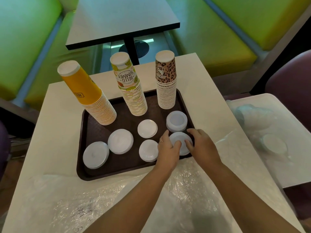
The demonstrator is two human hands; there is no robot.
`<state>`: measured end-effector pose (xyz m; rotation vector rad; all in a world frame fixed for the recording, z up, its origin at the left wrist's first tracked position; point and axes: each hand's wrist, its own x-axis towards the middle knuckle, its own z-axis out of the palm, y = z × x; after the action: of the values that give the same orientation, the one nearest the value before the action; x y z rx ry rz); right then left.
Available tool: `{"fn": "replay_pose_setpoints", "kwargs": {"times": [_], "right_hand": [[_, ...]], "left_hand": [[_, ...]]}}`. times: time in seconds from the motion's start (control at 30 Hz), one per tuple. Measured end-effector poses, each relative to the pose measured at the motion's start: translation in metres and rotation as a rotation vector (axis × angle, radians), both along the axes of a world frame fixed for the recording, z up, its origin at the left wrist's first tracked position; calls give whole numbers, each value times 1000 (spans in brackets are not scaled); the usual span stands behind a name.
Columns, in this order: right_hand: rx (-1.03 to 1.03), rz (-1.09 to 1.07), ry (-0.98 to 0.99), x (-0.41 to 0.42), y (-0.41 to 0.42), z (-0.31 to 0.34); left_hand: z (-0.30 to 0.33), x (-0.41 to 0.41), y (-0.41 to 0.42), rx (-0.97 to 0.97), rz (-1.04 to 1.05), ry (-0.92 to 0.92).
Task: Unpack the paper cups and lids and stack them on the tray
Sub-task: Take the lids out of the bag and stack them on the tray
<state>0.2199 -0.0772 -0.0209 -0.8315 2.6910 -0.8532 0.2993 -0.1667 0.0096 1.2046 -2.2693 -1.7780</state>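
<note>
A dark brown tray (117, 172) lies on the white table. At its back stand three upside-down cup stacks: yellow (87, 93), "Hello Summer" (131, 88) and leopard-print (165, 81). In front of them sit several white lid stacks, among them one at the far left (95, 154) and one at the right back (176, 122). My left hand (166, 148) and my right hand (202, 145) grip a lid stack (179, 139) from both sides at the tray's front right corner.
Crumpled clear plastic wrap (185, 187) covers the near table. A second white table at right holds plastic bags with more lids (272, 145). Another table (121, 21) and green benches lie beyond. A purple chair (292, 76) stands at the right.
</note>
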Motion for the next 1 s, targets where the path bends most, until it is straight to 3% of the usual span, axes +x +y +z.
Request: {"fn": "replay_pose_setpoints", "kwargs": {"times": [0.17, 0.4, 0.53, 0.63, 0.77, 1.0], "right_hand": [[-124, 67, 136, 20, -1, 19], [-250, 248, -74, 76, -3, 43], [-203, 449, -135, 113, 2, 54], [0, 574, -147, 136, 7, 55], [284, 417, -227, 157, 13, 47], [121, 263, -408, 168, 17, 41]], "left_hand": [[16, 28, -15, -158, -48, 106], [42, 89, -39, -294, 19, 199], [46, 136, -34, -481, 13, 241], [36, 169, -31, -543, -121, 216], [10, 196, -22, -489, -331, -45], [-5, 203, -9, -65, -302, -125]]}}
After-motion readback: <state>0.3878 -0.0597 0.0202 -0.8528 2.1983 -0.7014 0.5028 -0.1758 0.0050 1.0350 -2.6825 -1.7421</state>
